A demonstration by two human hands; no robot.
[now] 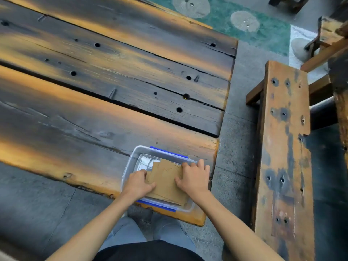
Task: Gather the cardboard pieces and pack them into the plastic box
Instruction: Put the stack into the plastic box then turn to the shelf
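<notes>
A clear plastic box with blue clips on its long sides sits at the near right corner of the wooden table. Inside it lies a stack of several brown cardboard pieces, fanned slightly and tilted against the near wall. My left hand presses on the stack's left edge, fingers curled over it. On the right edge rests my right hand, fingers spread flat on the top piece. Both hands reach into the box from the near side.
The dark, scorched plank table stretches away to the left and far side, with holes and gaps between planks. A wooden bench stands to the right across a strip of grey floor. More wooden furniture stands at the far right.
</notes>
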